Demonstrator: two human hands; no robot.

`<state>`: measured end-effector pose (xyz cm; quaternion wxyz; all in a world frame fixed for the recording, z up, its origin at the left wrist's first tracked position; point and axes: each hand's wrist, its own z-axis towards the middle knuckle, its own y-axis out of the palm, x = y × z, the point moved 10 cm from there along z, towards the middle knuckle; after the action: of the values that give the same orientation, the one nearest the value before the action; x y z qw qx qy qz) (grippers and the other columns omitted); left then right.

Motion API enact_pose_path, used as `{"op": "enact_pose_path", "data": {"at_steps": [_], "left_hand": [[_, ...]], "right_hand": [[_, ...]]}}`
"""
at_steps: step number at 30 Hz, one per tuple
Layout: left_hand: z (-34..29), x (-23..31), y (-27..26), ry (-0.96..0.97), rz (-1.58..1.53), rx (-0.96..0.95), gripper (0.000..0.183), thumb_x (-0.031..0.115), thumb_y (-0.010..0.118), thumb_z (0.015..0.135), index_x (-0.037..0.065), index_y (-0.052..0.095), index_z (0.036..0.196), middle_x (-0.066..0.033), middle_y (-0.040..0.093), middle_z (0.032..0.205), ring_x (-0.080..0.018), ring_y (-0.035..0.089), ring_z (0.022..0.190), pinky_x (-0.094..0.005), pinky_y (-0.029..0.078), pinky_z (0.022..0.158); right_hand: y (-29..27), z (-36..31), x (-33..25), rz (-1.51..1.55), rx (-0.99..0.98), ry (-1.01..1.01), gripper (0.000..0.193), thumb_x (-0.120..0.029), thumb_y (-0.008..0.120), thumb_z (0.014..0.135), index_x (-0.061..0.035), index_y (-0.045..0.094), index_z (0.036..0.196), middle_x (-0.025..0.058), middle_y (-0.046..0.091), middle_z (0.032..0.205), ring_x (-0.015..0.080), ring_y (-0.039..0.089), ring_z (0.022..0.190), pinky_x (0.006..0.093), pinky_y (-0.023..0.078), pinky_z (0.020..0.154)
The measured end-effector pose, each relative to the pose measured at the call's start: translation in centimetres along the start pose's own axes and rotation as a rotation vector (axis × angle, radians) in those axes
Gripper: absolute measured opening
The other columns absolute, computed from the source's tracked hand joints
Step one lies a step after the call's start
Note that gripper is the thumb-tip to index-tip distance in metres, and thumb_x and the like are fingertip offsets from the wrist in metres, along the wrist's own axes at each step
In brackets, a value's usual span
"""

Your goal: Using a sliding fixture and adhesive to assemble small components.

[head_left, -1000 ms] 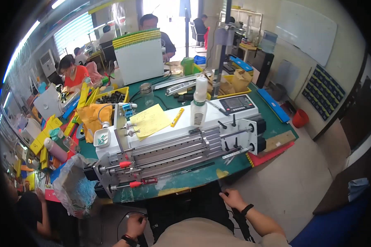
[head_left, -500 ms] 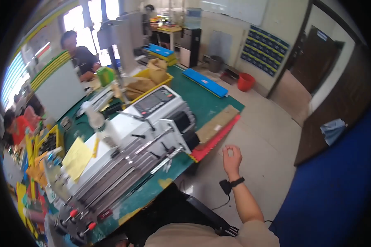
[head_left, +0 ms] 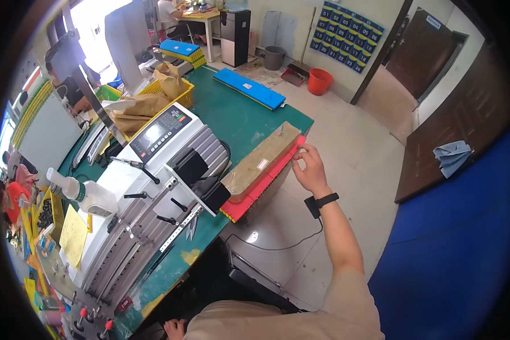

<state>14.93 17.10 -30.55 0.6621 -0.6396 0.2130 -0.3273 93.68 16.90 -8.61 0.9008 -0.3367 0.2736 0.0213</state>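
My right hand (head_left: pixel 310 170), with a black band on its wrist, reaches the far end of a red strip (head_left: pixel 266 180). Thumb and forefinger are pinched together at that strip's edge. The strip has a row of yellow bits along its near end and lies along the right edge of the green table. On its left rests a long brown block (head_left: pixel 262 160) in clear wrapping, with a small white label. Only a few fingers of my left hand (head_left: pixel 174 328) show at the lower edge, beside my shirt; whether they hold anything is hidden.
A white machine (head_left: pixel 147 187) with a keypad, rails and black clamp levers fills much of the green table (head_left: pixel 255 122). Behind it stand a yellow basket (head_left: pixel 188 96) of brown paper and a blue flat piece (head_left: pixel 249 88). A black chair (head_left: pixel 249 289) and cable are below; a person sits beyond.
My right hand has moved up and away from me, from over the floor to the red strip's end. The view has shifted, and more of my left hand shows.
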Motion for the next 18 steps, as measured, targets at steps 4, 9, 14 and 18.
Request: {"op": "enact_pose_path", "data": {"at_steps": [4,9,14,18], "left_hand": [[0.2,-0.3,0.5,-0.016,-0.039,-0.058,0.028,0.021,0.072,0.089,0.02,0.067,0.117,-0.0136,0.052,0.105,-0.0404,0.058,0.1,-0.0585,0.047,0.087],[0.4,-0.4,0.2,-0.004,0.07,-0.016,0.028,0.02,0.07,0.089,0.022,0.066,0.117,-0.0128,0.053,0.107,-0.0396,0.058,0.1,-0.0569,0.048,0.087],[1.2,0.7,-0.5,0.037,0.152,0.028,0.028,0.019,0.07,0.089,0.021,0.067,0.117,-0.0124,0.054,0.108,-0.0395,0.058,0.101,-0.0558,0.047,0.088],[1.1,0.6,-1.2,-0.023,0.052,-0.07,0.029,0.018,0.07,0.089,0.018,0.067,0.118,-0.0129,0.055,0.106,-0.0394,0.057,0.103,-0.0545,0.046,0.089]], "right_hand": [[-0.5,0.7,1.0,0.043,0.044,-0.029,0.012,-0.006,0.081,0.089,-0.0015,0.073,0.098,0.0182,0.068,0.135,0.0381,0.066,0.129,0.045,0.058,0.103],[0.3,0.4,0.4,0.055,0.021,-0.065,0.012,-0.004,0.081,0.09,-0.0006,0.072,0.098,0.0179,0.068,0.134,0.0379,0.066,0.127,0.0447,0.058,0.103],[0.4,0.5,-0.4,0.007,-0.003,-0.128,0.011,0.0,0.077,0.091,0.0007,0.07,0.1,0.0162,0.069,0.131,0.0381,0.067,0.121,0.0455,0.057,0.101],[0.9,0.9,-1.0,0.057,0.023,-0.129,0.008,0.0,0.073,0.096,0.0009,0.069,0.102,0.0151,0.072,0.121,0.0349,0.07,0.115,0.0455,0.057,0.099]]}}
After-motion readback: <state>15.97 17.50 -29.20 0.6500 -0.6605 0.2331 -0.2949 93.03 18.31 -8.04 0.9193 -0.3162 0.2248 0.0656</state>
